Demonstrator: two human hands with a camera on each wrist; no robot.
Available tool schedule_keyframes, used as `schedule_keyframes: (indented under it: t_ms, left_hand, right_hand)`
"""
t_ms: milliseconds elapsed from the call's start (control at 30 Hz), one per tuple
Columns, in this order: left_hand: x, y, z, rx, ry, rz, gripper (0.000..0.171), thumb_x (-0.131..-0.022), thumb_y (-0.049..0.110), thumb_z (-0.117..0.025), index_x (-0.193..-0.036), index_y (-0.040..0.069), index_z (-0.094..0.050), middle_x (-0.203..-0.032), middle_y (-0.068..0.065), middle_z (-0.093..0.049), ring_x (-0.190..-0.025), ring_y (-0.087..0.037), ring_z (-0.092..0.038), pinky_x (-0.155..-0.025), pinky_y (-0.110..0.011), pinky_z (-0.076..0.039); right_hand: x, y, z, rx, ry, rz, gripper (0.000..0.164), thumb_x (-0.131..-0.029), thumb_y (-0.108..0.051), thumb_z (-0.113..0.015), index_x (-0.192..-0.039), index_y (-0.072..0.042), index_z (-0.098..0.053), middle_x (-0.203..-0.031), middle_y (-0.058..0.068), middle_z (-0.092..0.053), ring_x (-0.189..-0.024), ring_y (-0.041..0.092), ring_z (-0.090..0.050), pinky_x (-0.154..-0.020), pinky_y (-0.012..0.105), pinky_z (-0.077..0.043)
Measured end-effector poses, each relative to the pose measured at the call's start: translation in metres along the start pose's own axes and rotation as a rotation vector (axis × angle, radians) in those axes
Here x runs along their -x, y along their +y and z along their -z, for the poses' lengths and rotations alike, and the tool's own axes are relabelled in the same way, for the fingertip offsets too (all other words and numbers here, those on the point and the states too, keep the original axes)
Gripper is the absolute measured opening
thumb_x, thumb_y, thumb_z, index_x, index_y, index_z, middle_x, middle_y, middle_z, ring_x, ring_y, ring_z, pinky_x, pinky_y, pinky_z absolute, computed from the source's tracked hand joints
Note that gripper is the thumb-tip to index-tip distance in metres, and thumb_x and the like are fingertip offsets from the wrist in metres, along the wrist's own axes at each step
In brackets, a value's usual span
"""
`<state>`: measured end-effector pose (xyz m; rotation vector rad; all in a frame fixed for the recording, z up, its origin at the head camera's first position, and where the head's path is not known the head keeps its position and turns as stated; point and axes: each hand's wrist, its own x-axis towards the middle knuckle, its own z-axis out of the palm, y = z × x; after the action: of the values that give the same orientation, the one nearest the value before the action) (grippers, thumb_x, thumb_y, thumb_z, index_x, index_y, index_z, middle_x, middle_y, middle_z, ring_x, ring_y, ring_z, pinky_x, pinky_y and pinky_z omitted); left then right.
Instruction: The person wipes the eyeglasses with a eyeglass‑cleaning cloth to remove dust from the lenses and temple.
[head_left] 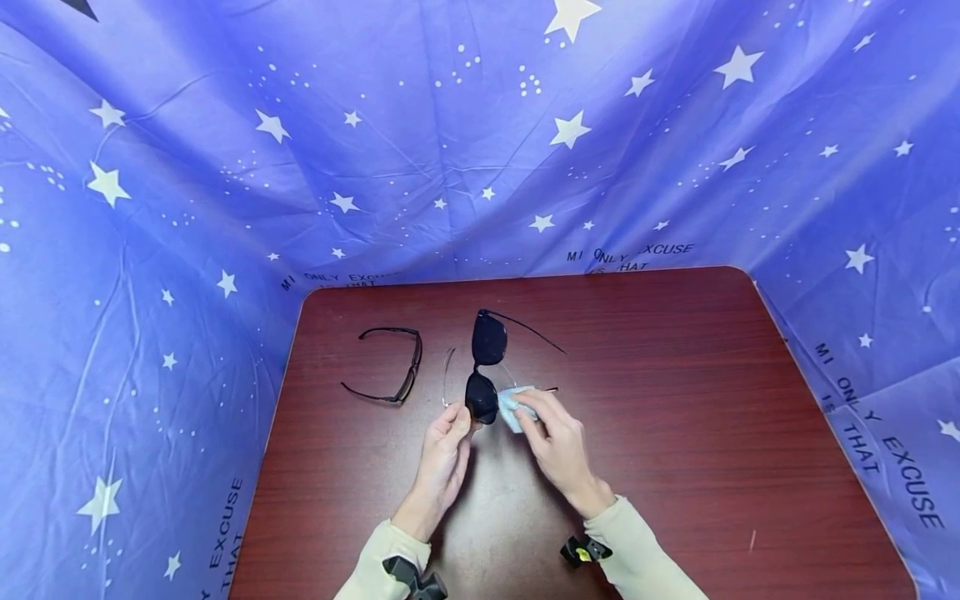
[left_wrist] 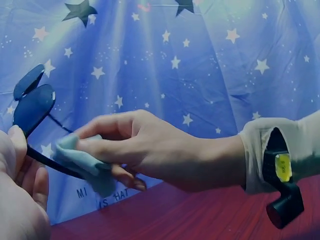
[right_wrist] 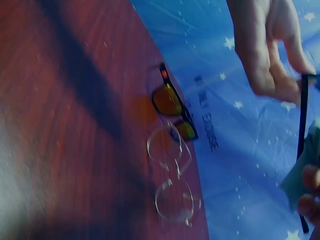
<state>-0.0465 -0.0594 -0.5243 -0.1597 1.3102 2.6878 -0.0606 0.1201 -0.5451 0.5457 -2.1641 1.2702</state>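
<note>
Black sunglasses (head_left: 489, 339) with dark lenses are raised above the table, one lens above the other in the head view. My left hand (head_left: 444, 454) pinches them by the frame at the nearer lens. In my right hand (head_left: 561, 446) a light blue cloth (head_left: 513, 410) is pinched between thumb and fingers. The left wrist view shows this cloth (left_wrist: 85, 160) folded about one temple arm of the sunglasses. That temple arm (right_wrist: 303, 120) runs down from the left hand (right_wrist: 260, 45) to the cloth in the right wrist view. The other arm points off freely.
Black-framed glasses (head_left: 414, 367) lie unfolded at the left of the table (head_left: 712, 417); their lenses (right_wrist: 167, 101) look amber in the right wrist view. Clear round-framed glasses (right_wrist: 174, 200) lie beside them, partly behind the sunglasses. A blue star-printed curtain (head_left: 450, 125) surrounds the table.
</note>
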Motion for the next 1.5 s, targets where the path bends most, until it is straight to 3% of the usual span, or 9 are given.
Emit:
schedule_keyframes:
  t_ms: [133,233,333,500,667,967,1133,1367,1500]
  left_hand:
    - [-0.001,0.0,-0.002,0.024,0.039,0.026,0.027,-0.108,0.006,-0.046,-0.094,0.014,-0.067,-0.095,0.004,-0.061,-0.088,-0.006,-0.057,-0.089,-0.019,-0.047]
    - [-0.002,0.0,-0.003,0.032,0.055,0.036,0.028,-0.109,0.005,-0.044,-0.094,0.012,-0.067,-0.097,0.003,-0.06,-0.091,-0.005,-0.056,-0.09,-0.019,-0.047]
    - [-0.002,0.0,-0.003,0.016,0.056,0.039,0.028,-0.109,0.005,-0.043,-0.095,0.012,-0.066,-0.097,0.003,-0.059,-0.092,-0.005,-0.056,-0.09,-0.019,-0.047]
    - [-0.001,0.001,-0.002,-0.052,0.061,0.054,0.031,-0.108,0.005,-0.045,-0.09,0.015,-0.067,-0.092,0.004,-0.057,-0.086,-0.006,-0.054,-0.085,-0.018,-0.045]
    - [-0.002,0.006,0.001,-0.088,0.087,0.079,0.034,-0.107,0.002,-0.043,-0.085,0.016,-0.066,-0.088,0.005,-0.057,-0.082,-0.006,-0.055,-0.084,-0.018,-0.045]
    - [-0.001,0.014,0.007,-0.092,0.088,0.072,0.033,-0.108,0.003,-0.042,-0.087,0.015,-0.064,-0.084,0.005,-0.06,-0.084,-0.007,-0.056,-0.087,-0.019,-0.045]
    - [0.0,0.01,0.006,-0.127,0.077,0.057,0.034,-0.107,0.002,-0.043,-0.084,0.016,-0.064,-0.083,0.005,-0.059,-0.082,-0.006,-0.055,-0.086,-0.02,-0.044]
    - [0.0,0.003,0.006,-0.177,0.039,0.056,0.032,-0.106,0.003,-0.047,-0.085,0.016,-0.067,-0.09,0.005,-0.06,-0.087,-0.008,-0.055,-0.086,-0.019,-0.044]
    - [0.001,0.005,0.007,-0.19,0.032,0.053,0.031,-0.106,0.004,-0.047,-0.085,0.017,-0.066,-0.09,0.005,-0.058,-0.087,-0.007,-0.054,-0.086,-0.019,-0.044]
  right_hand:
    - [0.003,-0.007,-0.008,-0.146,-0.052,0.138,0.025,-0.089,0.005,-0.072,-0.112,-0.003,-0.073,-0.103,0.01,-0.072,-0.075,0.013,-0.062,-0.06,0.016,-0.047]
    - [0.004,-0.009,-0.011,-0.16,-0.087,0.18,0.015,-0.098,-0.007,-0.068,-0.112,-0.004,-0.073,-0.101,0.007,-0.072,-0.073,0.01,-0.061,-0.059,0.016,-0.047]
    - [0.003,-0.009,-0.012,-0.104,-0.099,0.175,0.017,-0.104,-0.018,-0.062,-0.111,-0.006,-0.072,-0.1,0.004,-0.072,-0.071,0.008,-0.06,-0.058,0.017,-0.047]
    - [-0.001,-0.005,-0.009,0.014,-0.105,0.147,0.018,-0.105,-0.023,-0.062,-0.108,-0.009,-0.072,-0.098,0.0,-0.071,-0.065,0.004,-0.056,-0.055,0.019,-0.046]
    - [-0.002,0.004,-0.002,0.105,-0.13,0.125,0.014,-0.097,-0.016,-0.07,-0.11,-0.013,-0.074,-0.097,-0.006,-0.07,-0.068,0.002,-0.059,-0.055,0.021,-0.049]
    - [-0.007,0.023,0.019,0.262,-0.132,0.047,0.018,-0.089,-0.006,-0.076,-0.107,-0.011,-0.075,-0.098,-0.002,-0.068,-0.086,0.015,-0.066,-0.06,0.035,-0.052]
    - [-0.007,0.019,0.017,0.245,-0.186,0.054,0.019,-0.091,-0.006,-0.075,-0.108,-0.013,-0.075,-0.101,-0.002,-0.068,-0.09,0.015,-0.066,-0.065,0.037,-0.055]
    - [-0.009,0.004,0.005,0.094,-0.233,0.118,0.022,-0.09,-0.006,-0.075,-0.11,-0.015,-0.075,-0.103,-0.003,-0.069,-0.092,0.014,-0.068,-0.072,0.032,-0.057]
    - [-0.01,0.004,0.006,0.112,-0.243,0.125,0.021,-0.091,-0.007,-0.074,-0.11,-0.016,-0.075,-0.104,-0.004,-0.069,-0.094,0.014,-0.068,-0.073,0.034,-0.057]
